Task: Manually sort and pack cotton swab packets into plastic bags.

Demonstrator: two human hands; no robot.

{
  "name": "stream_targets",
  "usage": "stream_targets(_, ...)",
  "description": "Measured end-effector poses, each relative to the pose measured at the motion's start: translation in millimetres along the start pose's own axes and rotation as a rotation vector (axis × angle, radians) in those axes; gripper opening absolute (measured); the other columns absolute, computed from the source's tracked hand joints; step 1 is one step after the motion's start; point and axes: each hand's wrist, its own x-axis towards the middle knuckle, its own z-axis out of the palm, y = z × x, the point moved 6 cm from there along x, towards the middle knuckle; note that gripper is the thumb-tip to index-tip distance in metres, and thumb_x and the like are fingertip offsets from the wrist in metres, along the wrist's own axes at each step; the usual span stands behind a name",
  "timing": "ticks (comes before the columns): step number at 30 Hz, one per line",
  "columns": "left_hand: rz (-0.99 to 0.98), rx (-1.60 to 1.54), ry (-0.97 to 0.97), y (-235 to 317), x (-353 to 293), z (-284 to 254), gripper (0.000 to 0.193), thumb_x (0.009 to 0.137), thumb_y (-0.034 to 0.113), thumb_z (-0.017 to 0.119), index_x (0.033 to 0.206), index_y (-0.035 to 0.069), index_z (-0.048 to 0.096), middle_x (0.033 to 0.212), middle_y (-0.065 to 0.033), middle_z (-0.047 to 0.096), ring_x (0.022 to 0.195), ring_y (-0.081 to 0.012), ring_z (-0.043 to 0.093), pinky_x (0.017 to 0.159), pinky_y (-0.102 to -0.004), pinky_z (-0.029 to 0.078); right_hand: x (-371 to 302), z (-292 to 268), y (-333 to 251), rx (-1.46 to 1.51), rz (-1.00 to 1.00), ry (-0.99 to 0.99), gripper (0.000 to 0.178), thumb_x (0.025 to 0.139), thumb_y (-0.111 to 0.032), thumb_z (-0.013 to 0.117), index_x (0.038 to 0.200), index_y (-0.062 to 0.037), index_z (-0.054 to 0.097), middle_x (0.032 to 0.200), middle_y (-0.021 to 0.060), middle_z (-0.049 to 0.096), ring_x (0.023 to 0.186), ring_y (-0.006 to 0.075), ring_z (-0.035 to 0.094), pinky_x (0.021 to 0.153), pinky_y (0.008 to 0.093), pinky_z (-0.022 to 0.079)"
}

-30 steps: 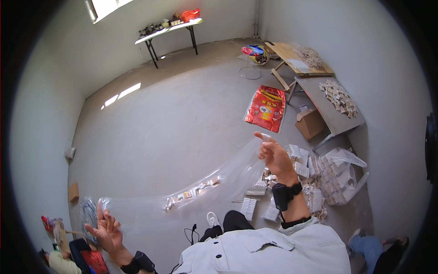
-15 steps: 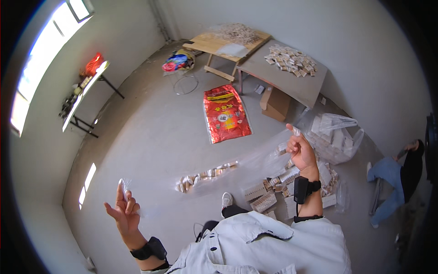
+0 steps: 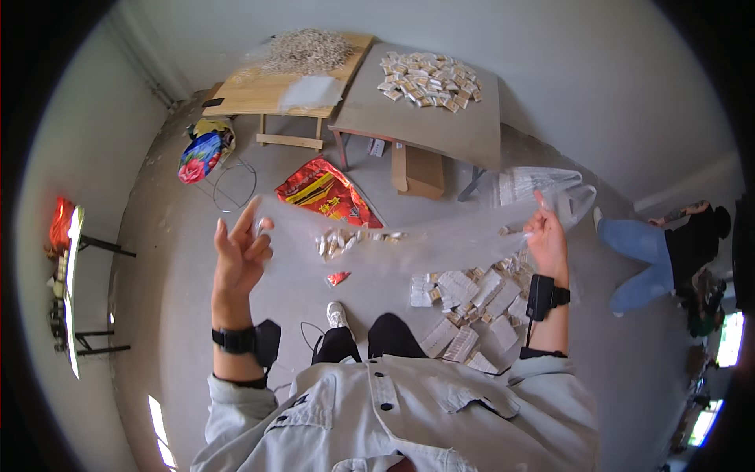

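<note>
The left hand [image 3: 245, 250] and right hand [image 3: 546, 236] are stretching a clear plastic bag [image 3: 452, 244] between them above the floor [image 3: 189, 307], index fingers extending and others curling; whether they are pinching its edges cannot be told. Small packets [image 3: 336, 244] are showing through the bag, nearer the left hand.

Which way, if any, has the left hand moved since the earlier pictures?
Yes: in view, the left hand has moved up and rightward, nearer the grey table.
</note>
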Motion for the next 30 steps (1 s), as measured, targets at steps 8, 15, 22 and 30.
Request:
stream_targets(8, -0.195, -0.044, -0.168, -23.5, 213.3, -9.2, 0.072, 0.082, 0.063, 0.04, 0.128, 0.008, 0.041, 0.096, -0.0034, 0.054, 0.051, -0.0035, 0.025, 0.048, -0.0165, 0.026, 102.4, -20.1, -9.6, -0.022, -0.077, 0.155, 0.052, 0.084, -0.011, 0.049, 0.132, -0.0032, 0.033, 0.071, -0.0036, 0.041, 0.061, 0.0054, 0.037, 0.061, 0.0214, 0.033)
stream_targets(15, -0.47, 0.011, -0.029, -104.3, 364.3, -34.0, 0.067, 0.082, 0.061, 0.042, 0.126, 0.011, 0.042, 0.092, -0.003, 0.059, 0.051, -0.0036, 0.027, 0.048, -0.0172, 0.026, 249.8, -92.1, 13.8, -0.075, 0.103, 0.268, 0.04, 0.082, -0.012, 0.054, 0.12, -0.0059, 0.047, 0.071, -0.0034, 0.044, 0.052, 0.0047, 0.036, 0.048, 0.0192, 0.03)
stream_targets(22, -0.62, 0.077, 0.079, -168.8, 416.5, -83.7, 0.063, 0.084, 0.057, 0.044, 0.129, 0.013, 0.039, 0.086, 0.0002, 0.055, 0.051, -0.0037, 0.027, 0.049, -0.0174, 0.026, 276.6, -154.0, 97.0, -0.188, 0.427, 0.443, 0.013, 0.082, -0.018, 0.06, 0.091, -0.0093, 0.06, 0.063, -0.0048, 0.044, 0.046, 0.0039, 0.034, 0.041, 0.0189, 0.026)
stream_targets(30, -0.521, 0.085, 0.134, -196.8, 550.7, -112.6, 0.049, 0.09, 0.028, 0.047, 0.135, 0.016, 0.032, 0.104, -0.0049, 0.055, 0.055, -0.0046, 0.032, 0.051, -0.0173, 0.03, 352.1, -187.0, 104.6, -0.157, 0.248, 0.702, 0.027, 0.08, -0.01, 0.057, 0.104, -0.0129, 0.046, 0.073, -0.0006, 0.047, 0.047, 0.0034, 0.037, 0.037, 0.0165, 0.027)
